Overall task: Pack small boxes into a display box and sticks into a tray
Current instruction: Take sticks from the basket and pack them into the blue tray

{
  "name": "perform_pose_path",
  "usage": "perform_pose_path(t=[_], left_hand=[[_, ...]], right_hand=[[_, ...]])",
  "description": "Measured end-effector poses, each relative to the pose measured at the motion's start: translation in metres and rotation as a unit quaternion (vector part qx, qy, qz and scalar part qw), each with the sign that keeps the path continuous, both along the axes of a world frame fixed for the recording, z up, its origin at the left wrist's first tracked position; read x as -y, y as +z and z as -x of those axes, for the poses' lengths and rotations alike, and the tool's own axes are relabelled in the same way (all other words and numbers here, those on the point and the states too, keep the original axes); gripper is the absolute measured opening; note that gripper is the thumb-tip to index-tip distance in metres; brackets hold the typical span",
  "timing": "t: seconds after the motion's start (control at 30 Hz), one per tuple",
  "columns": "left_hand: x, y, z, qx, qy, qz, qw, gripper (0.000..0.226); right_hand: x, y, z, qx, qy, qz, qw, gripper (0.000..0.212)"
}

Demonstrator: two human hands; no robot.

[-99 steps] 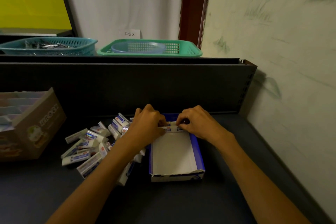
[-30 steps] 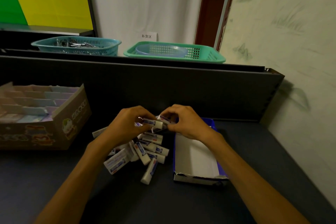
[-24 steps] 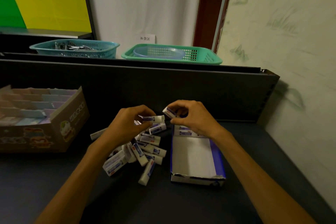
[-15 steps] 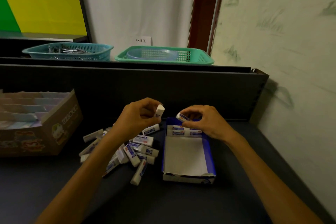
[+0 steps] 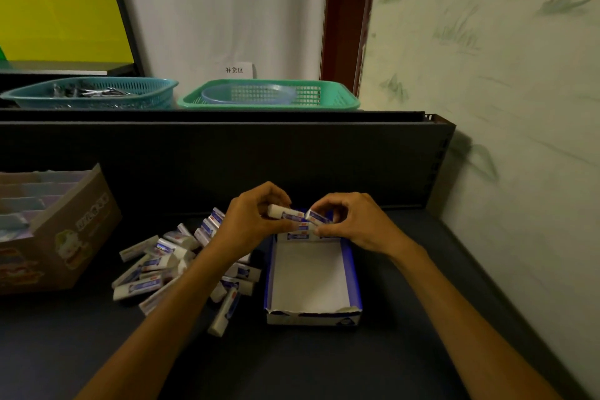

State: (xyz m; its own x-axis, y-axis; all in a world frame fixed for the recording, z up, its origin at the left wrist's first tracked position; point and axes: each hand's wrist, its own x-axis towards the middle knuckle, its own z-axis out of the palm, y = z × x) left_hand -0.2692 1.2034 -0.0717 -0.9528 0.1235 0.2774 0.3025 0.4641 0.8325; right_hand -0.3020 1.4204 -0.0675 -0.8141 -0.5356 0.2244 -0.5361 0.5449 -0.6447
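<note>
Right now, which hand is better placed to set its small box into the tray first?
The right hand, probably. Its small box is held directly over the far end of the tray, above the boxes already there. The left hand holds its box nearer the tray's left edge.

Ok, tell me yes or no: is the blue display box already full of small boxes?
No, the blue display box holds only a row or so of small boxes at its far end; its white floor is otherwise bare.

cardboard box cut off at 9 o'clock edge | loose sticks partly hidden under left forearm | tray far end hidden behind both hands | sign text too small | teal basket contents unclear
</note>
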Motion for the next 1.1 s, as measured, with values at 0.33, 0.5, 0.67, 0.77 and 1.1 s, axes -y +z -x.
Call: perform_pose_path(t=[0.33,0.5,0.67,0.77,1.1], left_hand=[[-0.008,-0.008,-0.001,-0.075,0.0,0.149,0.986,0.028],[-0.01,-0.013,-0.001,-0.088,-0.015,0.197,0.976,0.026],[-0.008,-0.013,-0.002,-0.082,-0.021,0.219,0.972,0.028],[-0.008,-0.011,-0.004,-0.077,-0.02,0.218,0.973,0.027],[-0.009,-0.009,-0.007,-0.064,-0.023,0.246,0.967,0.033]], right_hand=[[-0.003,-0.002,-0.001,0.003,-0.014,0.01,1.0,0.037],[-0.006,0.0,-0.002,0.05,-0.019,0.079,0.995,0.03],[-0.011,0.0,0.0,0.082,-0.03,0.153,0.984,0.029],[-0.013,0.0,0.0,0.091,-0.025,0.16,0.983,0.028],[-0.014,-0.006,0.0,0.039,-0.019,0.059,0.997,0.025]])
